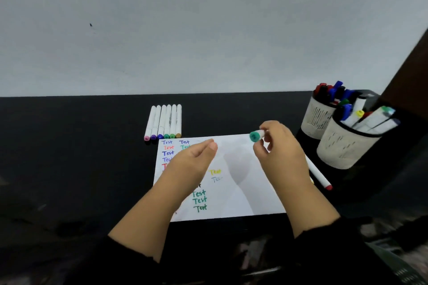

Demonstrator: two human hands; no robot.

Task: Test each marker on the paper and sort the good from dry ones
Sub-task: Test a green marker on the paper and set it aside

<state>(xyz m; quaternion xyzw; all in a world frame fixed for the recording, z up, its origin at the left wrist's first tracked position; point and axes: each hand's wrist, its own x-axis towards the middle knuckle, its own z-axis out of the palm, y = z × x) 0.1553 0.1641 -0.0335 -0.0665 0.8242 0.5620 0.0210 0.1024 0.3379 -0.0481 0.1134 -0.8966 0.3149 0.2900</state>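
While my left hand hovers loosely open over the paper on the black desk, my right hand curls its fingers around a green-capped marker above the sheet's far edge, near six sorted markers.

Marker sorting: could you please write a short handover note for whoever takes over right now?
Right hand grips a teal-capped marker above the paper. Left hand hovers over the paper, holding nothing.
Six markers lie in a row behind the paper; one red-tipped marker lies at its right edge.
Done: many "Test" words written.
Left: two cups of markers, far right.
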